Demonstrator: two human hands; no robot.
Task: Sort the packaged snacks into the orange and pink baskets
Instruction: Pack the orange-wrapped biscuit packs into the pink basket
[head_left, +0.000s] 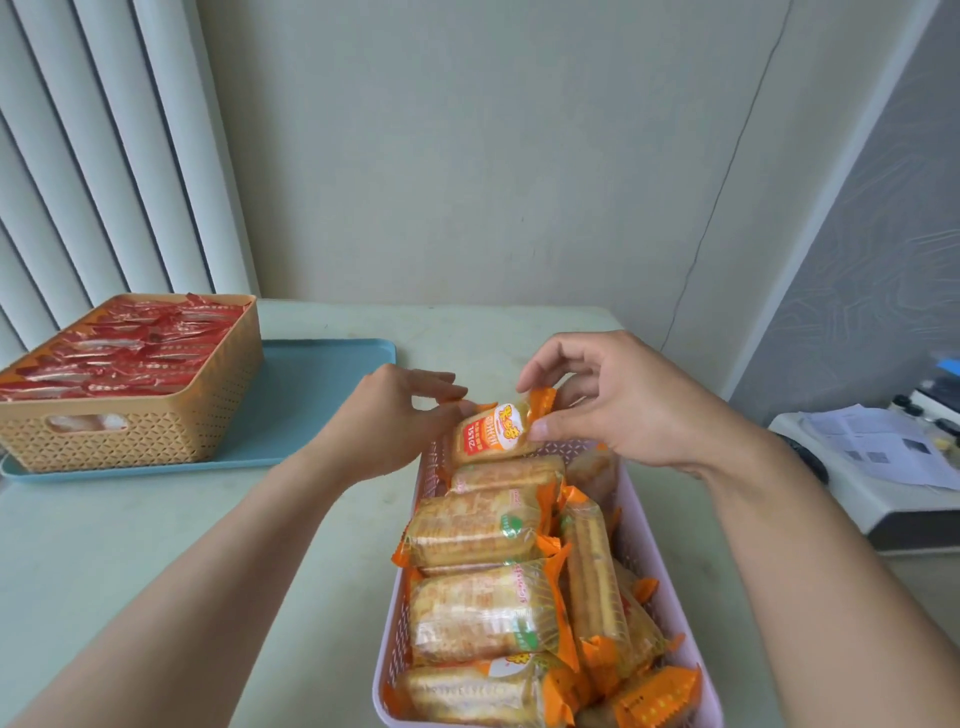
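A pale green worktop (156, 545) fills the lower part of the view, against a plain wall with white vertical blinds (104, 156) at the left. On its far left side lies a flat light blue plastic tray (311, 384), and on this tray stands the orange woven-pattern plastic basket (156, 426), full of flat red snack packets (130, 348). Near the person, on the right part of the worktop, stands the pink perforated plastic basket (654, 519). It holds many clear cracker packs with orange crimped ends (483, 613), lying in rows and some on their edge.

At the far end of the pink basket, both hands hold one orange and white cracker pack with a red label (493, 431), just above the other packs. The left hand (389, 421) pinches the left end of this pack between thumb and fingertips. The right hand (613, 400) pinches the right crimped end, with the thumb low at the pack's side and the fingers curled over the top.

At the right edge, a white device (883, 499) with printed paper sheets (878, 441) on it stands beside the worktop.
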